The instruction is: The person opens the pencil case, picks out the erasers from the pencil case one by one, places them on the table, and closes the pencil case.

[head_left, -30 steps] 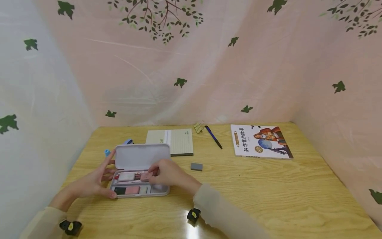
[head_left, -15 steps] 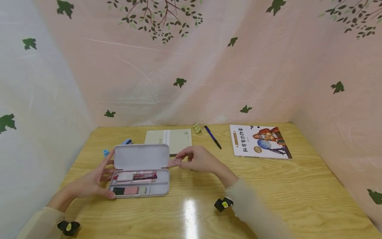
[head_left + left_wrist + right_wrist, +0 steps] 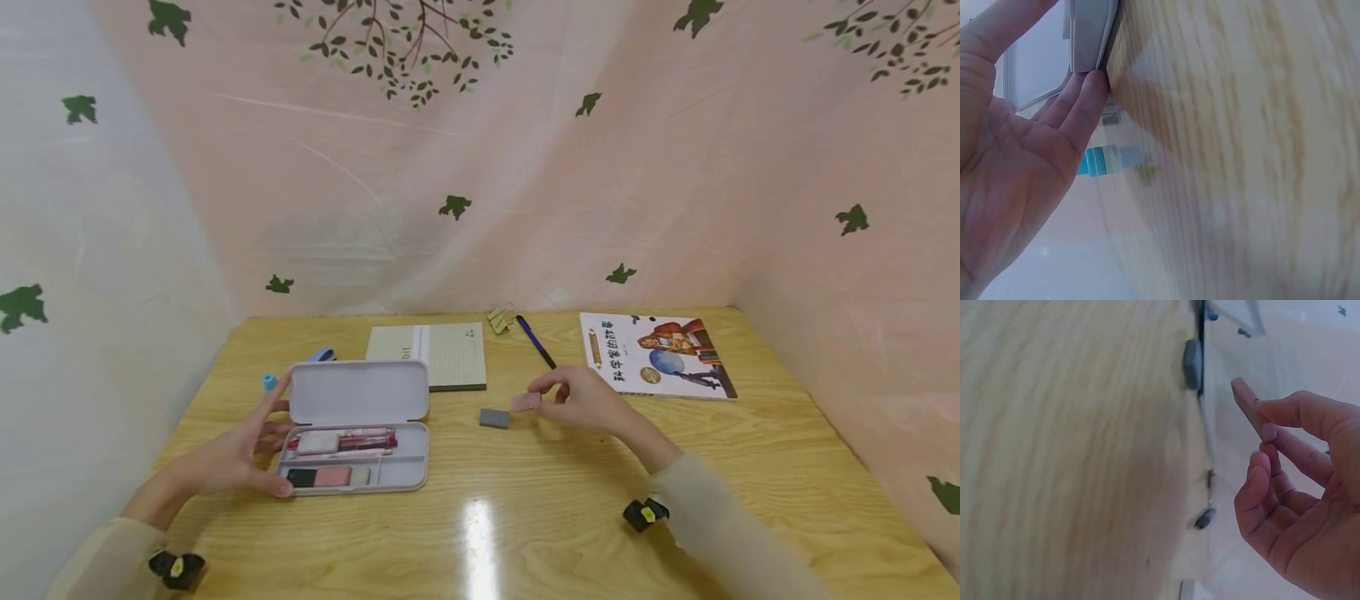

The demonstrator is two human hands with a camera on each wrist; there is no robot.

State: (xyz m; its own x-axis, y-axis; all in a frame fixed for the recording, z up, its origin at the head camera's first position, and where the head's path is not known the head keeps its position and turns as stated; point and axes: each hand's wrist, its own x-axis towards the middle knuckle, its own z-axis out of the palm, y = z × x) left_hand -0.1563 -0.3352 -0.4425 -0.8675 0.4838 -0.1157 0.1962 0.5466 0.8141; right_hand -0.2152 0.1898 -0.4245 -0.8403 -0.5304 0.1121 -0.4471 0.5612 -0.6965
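Note:
My right hand pinches a pink eraser between thumb and fingertips, just right of a grey eraser. In the right wrist view the pink eraser is seen thin and edge-on, raised off the table. At the left, an open white pencil case has its lid standing up. Inside lie several pens, a white eraser, and a black, a pink and a pale block in the front compartment. My left hand rests with spread fingers against the case's left end. In the left wrist view those fingers touch its side.
Behind the case lie a notepad, a blue object and a light-blue capped item. Farther right are a binder clip, a blue pen and a picture-covered book. Cloth walls surround the wooden table.
My right hand has lifted the pink eraser out of the pencil case and carried it right, past the grey eraser. My left hand has stayed at the case.

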